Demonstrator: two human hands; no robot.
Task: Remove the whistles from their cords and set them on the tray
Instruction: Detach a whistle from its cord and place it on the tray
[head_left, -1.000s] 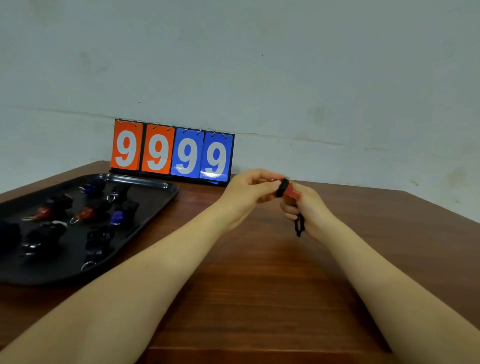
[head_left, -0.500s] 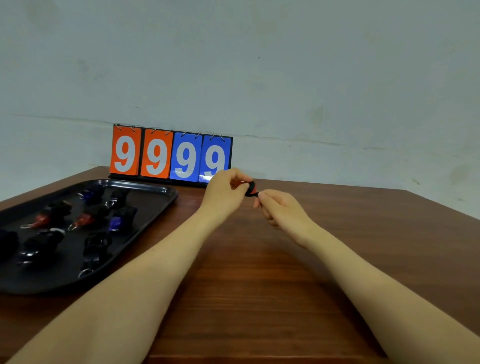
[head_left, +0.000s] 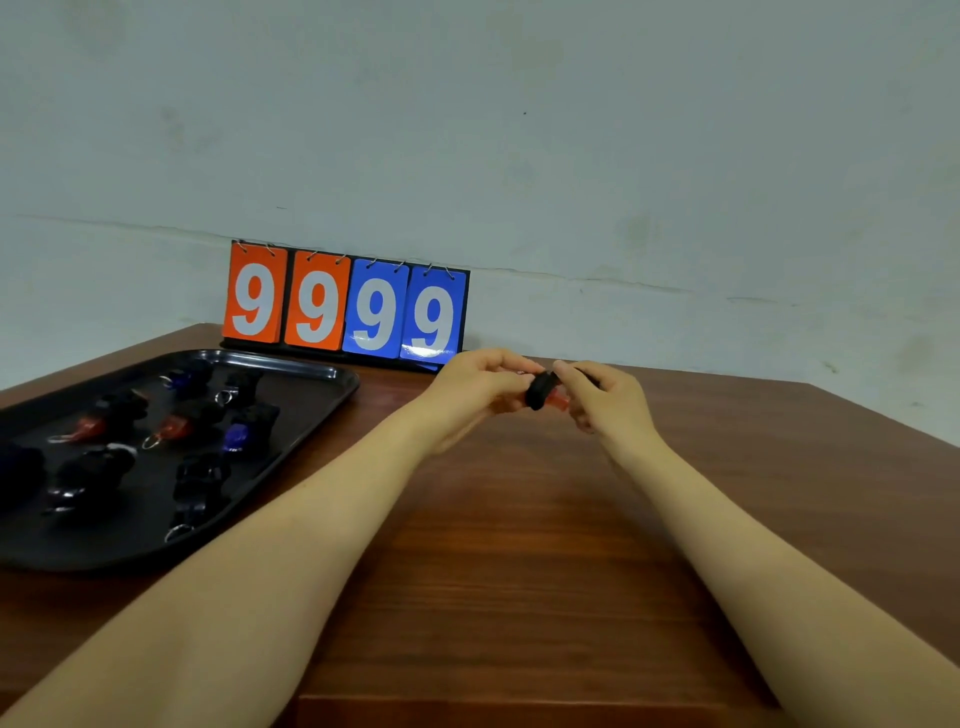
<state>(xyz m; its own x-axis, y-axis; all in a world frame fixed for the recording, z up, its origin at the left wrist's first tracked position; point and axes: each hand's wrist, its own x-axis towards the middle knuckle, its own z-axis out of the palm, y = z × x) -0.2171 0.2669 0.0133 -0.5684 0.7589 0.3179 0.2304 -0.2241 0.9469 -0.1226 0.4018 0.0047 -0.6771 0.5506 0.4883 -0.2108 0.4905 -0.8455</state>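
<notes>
So what we've got here, biggest stuff first: a pale, scuffed wall (head_left: 571, 130) fills the whole upper half of the frame, and a dark wooden bench (head_left: 519, 545) takes up the lower half.

On the left side of the frame sits a black tray (head_left: 311, 410) on the bench, with a bunch of whistles (head_left: 171, 426) already lying in it. We can make out a couple of reddish ones, a couple of blue ones and several black ones, some with little metal rings, but they're dark and a bit blurry so we can't count them properly.

Behind the tray, up against the wall, stands a flip scoreboard (head_left: 345, 306): two orange cards and two blue cards, every one showing a 9.

Both forearms come in from the bottom corners and meet a little right of center frame, above the bench. The left hand (head_left: 478, 389) has its fingers curled in, pinching one end of a small red and black whistle (head_left: 545, 392). The right hand (head_left: 605, 397) is curled too, gripping the other end of that same whistle, so the two hands are practically touching around it. It's held up in the air, well apart from the tray. Whether a cord is on it, we can't tell.
</notes>
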